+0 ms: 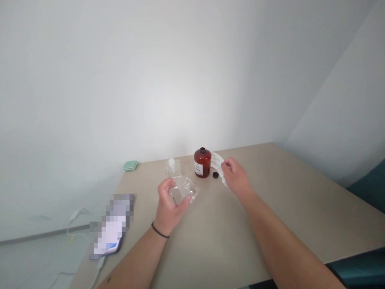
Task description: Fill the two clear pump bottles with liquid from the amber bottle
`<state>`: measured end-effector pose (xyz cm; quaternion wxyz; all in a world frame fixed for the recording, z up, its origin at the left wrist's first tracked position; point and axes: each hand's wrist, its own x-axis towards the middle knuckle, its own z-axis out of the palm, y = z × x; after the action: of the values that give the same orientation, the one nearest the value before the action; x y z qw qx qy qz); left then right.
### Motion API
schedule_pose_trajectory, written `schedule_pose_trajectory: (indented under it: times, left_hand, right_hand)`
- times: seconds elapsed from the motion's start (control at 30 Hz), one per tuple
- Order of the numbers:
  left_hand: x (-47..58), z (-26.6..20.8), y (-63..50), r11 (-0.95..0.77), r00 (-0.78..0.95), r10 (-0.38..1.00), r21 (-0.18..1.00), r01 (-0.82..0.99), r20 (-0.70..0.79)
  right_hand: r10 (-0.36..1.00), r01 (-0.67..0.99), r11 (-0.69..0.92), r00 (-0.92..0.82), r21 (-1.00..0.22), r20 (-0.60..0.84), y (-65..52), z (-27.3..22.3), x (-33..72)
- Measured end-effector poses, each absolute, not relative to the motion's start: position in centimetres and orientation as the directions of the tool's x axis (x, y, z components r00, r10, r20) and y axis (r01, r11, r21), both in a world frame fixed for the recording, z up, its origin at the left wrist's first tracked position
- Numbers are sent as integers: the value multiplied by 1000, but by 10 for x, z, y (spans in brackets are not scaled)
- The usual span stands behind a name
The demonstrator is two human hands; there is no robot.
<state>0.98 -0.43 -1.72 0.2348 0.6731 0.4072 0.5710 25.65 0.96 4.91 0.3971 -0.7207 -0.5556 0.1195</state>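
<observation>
My left hand [170, 204] is closed around a clear bottle [181, 192], tilted on its side above the table; its neck end points right. With my right hand [236, 176] I pinch a white tissue [217, 162], which spreads back behind an amber bottle [202, 162]. That amber bottle stands upright and uncapped, a white label on its front. Between it and my right hand a small black cap [215, 175] lies on the table. A white stopper or cap [171, 162] rests near a clear, flat piece [173, 169] beyond my left hand.
The beige table [204, 241] meets a pale wall at the back. A small green case [130, 165] sits at the far left corner. Along the left edge lies a blurred-out phone [112, 226] with a white cable [99, 268] plugged into it.
</observation>
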Motion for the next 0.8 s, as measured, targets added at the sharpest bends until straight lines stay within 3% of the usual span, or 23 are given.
schedule_pose_trajectory:
  times: [0.13, 0.27, 0.37, 0.5, 0.67, 0.8]
  left_hand:
    - [1, -18, 6, -442, 39, 897, 897, 18, 441]
    - [-1, -14, 13, -342, 117, 926, 930, -139, 358]
    - [-1, -14, 15, -262, 190, 935, 944, -199, 300]
    - [0, -15, 16, -179, 267, 931, 949, -260, 248]
    - [1, -16, 16, -140, 307, 926, 954, -266, 222]
    - [1, -16, 15, -142, 305, 927, 956, -257, 219]
  right_hand:
    - [869, 810, -374, 477, -451, 136, 20, 49, 296]
    - [875, 843, -454, 483, -288, 34, 26, 36, 316]
    - [878, 882, -436, 461, -178, 131, 24, 33, 314]
    - [874, 927, -340, 373, -156, 312, 20, 40, 291]
    - [964, 983, -108, 140, -148, 225, 23, 35, 258]
    - [976, 992, -72, 92, -106, 197, 27, 24, 251]
